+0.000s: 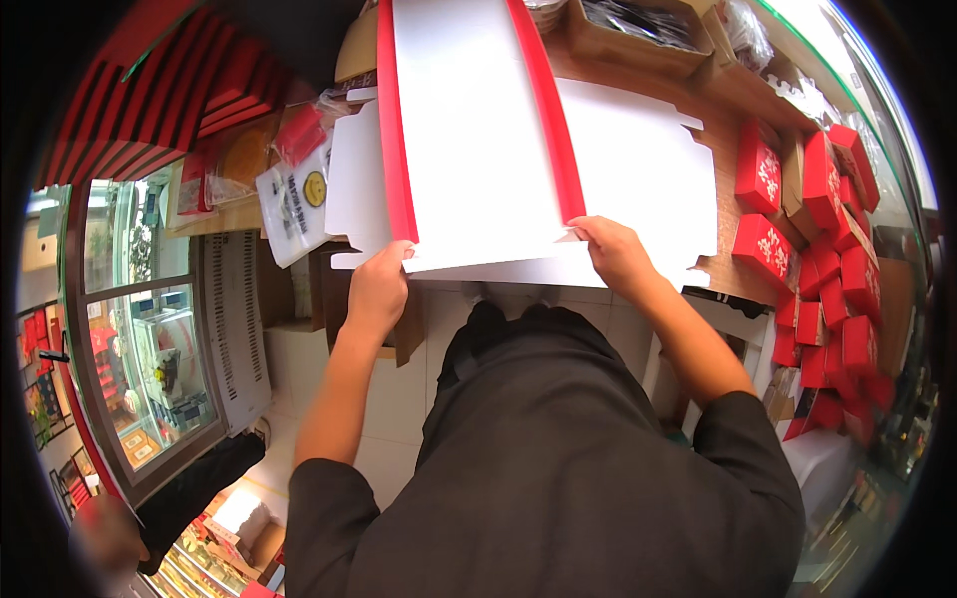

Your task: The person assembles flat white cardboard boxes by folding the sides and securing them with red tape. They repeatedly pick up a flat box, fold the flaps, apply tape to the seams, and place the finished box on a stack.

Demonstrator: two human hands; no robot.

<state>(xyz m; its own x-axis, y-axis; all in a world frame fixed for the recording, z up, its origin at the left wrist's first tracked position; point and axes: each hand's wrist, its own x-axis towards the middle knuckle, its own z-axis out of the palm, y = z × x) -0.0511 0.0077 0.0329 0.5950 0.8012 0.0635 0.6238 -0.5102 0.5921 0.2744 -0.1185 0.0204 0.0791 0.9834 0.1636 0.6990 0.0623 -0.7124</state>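
A long white cardboard box blank [474, 130] lies ahead of me, its two long sides folded up and showing red. My left hand [379, 287] pinches its near left corner between thumb and fingers. At the near right corner, my right hand [613, 257] grips the end of the other red side. The near end flap hangs a little past the table edge between my hands. Under this blank, more flat white cardboard [643, 174] with notched edges spreads out to both sides.
Several small red boxes [832, 289] are piled at the right. An open carton [638, 35] of dark packets stands at the back. A clear plastic bag [296, 199] with a yellow smiley lies on the left. Another person [189, 498] is at the lower left.
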